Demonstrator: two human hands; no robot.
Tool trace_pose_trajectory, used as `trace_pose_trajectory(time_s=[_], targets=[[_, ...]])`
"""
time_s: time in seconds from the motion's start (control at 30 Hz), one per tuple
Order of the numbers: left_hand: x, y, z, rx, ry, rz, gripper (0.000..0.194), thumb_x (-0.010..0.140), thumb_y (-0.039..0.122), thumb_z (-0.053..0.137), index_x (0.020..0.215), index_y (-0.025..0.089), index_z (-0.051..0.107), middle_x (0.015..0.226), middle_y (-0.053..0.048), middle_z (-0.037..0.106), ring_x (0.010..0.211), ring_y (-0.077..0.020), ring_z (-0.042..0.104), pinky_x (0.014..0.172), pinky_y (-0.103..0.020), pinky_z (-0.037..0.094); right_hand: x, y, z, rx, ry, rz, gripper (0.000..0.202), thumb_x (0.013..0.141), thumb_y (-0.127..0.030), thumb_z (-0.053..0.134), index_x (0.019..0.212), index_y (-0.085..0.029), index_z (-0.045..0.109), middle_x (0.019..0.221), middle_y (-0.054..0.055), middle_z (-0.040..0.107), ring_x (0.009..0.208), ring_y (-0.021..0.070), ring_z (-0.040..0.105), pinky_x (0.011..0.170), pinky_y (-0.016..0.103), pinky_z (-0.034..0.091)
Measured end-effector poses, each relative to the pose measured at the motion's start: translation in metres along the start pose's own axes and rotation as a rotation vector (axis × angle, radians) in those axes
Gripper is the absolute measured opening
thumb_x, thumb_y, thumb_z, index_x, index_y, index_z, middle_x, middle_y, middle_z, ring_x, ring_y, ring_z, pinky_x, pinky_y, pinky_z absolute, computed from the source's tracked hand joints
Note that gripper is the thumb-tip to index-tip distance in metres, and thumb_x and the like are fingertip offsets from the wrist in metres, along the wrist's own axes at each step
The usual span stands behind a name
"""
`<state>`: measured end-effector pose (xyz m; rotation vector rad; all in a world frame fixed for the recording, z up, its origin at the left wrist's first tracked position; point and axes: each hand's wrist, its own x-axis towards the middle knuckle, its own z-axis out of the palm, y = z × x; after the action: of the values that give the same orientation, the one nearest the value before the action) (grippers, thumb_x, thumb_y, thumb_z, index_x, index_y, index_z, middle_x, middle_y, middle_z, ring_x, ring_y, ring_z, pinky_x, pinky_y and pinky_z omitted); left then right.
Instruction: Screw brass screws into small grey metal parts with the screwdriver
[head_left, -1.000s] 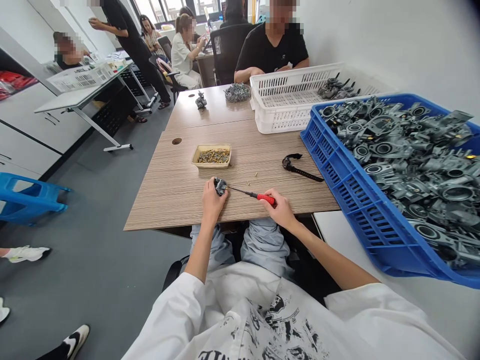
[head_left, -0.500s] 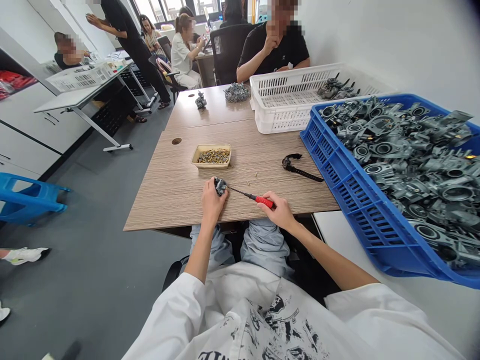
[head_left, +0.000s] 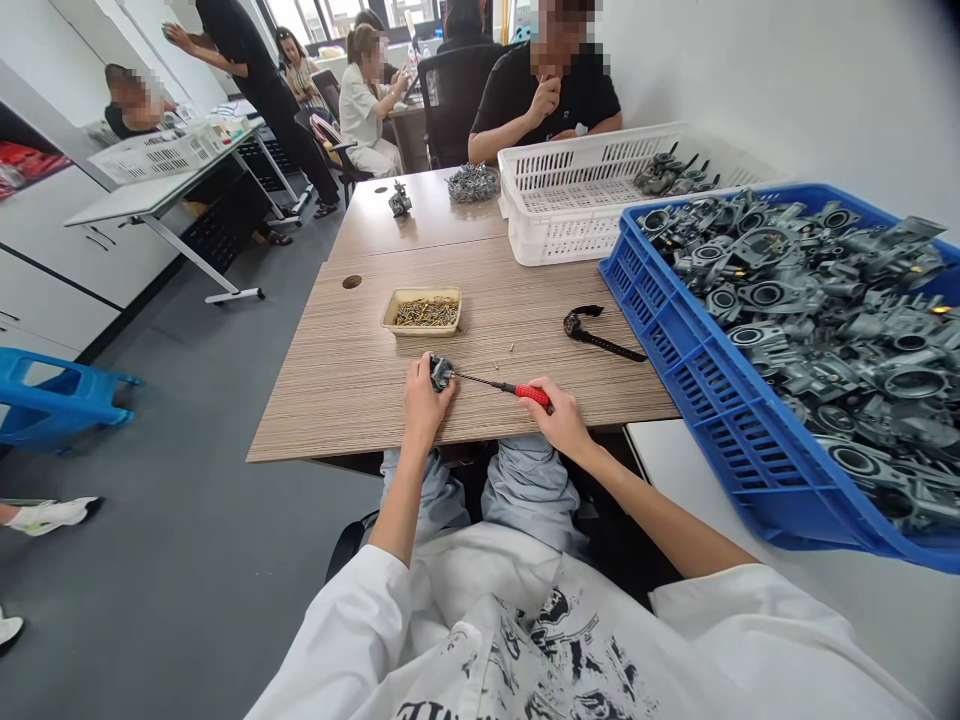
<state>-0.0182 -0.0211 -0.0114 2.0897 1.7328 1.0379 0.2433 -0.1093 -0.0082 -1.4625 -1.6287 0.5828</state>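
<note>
Near the table's front edge, my left hand (head_left: 424, 398) is closed around a small grey metal carburetor body (head_left: 441, 372). My right hand (head_left: 559, 412) grips the red handle of a screwdriver (head_left: 531, 393). Its dark shaft points left, with the tip at a brass-coloured piece on the side of the carburetor body. Just beyond my hands stands a cream tray (head_left: 385, 322) filled with small brass and silver screw-like parts. Two tiny brass pieces lie loose on the table, one of them a small pin-like part (head_left: 511, 347). My fingers hide part of the carburetor body.
At right, a blue crate (head_left: 675, 320) heaped with metal carburetor bodies overhangs the table's side. Behind it stands a white crate (head_left: 562, 240) with a few castings. A black wristwatch (head_left: 574, 324) lies nearby. Farther back are a metal part (head_left: 400, 200), a pile of small parts (head_left: 472, 183) and a seated person.
The screwdriver handle has shifted very slightly, its tip still at the carburetor body. My left hand stays in place. Across the table, the seated person's hand has moved a little lower.
</note>
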Motion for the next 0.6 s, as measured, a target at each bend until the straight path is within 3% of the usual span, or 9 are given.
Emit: trace_pose_trajectory(time_s=[0.17, 0.4, 0.6], targets=[[-0.0002, -0.0004, 0.0001, -0.005, 0.000, 0.000, 0.061, 0.090, 0.030, 0.069, 0.148, 0.021, 0.051, 0.128, -0.015, 0.061, 0.125, -0.0316, 0.059, 0.107, -0.044, 0.052, -0.0003, 0.0000, 0.0012, -0.006, 0.022, -0.013, 0.022, 0.098, -0.042, 0.062, 0.111, -0.024, 0.062, 0.097, 0.008, 0.072, 0.069, 0.0225, 0.060, 0.067, 0.034, 0.044], [0.0000, -0.0001, -0.0006, 0.014, -0.004, 0.002, 0.063, 0.090, 0.029, 0.068, 0.149, 0.020, 0.049, 0.130, -0.016, 0.061, 0.126, -0.0332, 0.057, 0.109, -0.047, 0.051, 0.0001, -0.0073, -0.0022, -0.007, -0.014, 0.035, 0.026, 0.101, -0.049, 0.060, 0.095, -0.024, 0.063, 0.069, -0.001, 0.060, 0.058, 0.0179, 0.052, 0.062, 0.031, 0.039], [-0.0001, 0.0037, -0.0018, 0.008, 0.005, -0.022, 0.061, 0.089, 0.028, 0.069, 0.147, 0.020, 0.050, 0.131, -0.015, 0.061, 0.127, -0.0324, 0.057, 0.108, -0.045, 0.051, -0.0004, -0.0082, -0.0010, -0.008, 0.002, 0.039, 0.029, 0.101, -0.050, 0.059, 0.092, -0.023, 0.064, 0.068, -0.002, 0.059, 0.058, 0.0164, 0.051, 0.061, 0.029, 0.037]])
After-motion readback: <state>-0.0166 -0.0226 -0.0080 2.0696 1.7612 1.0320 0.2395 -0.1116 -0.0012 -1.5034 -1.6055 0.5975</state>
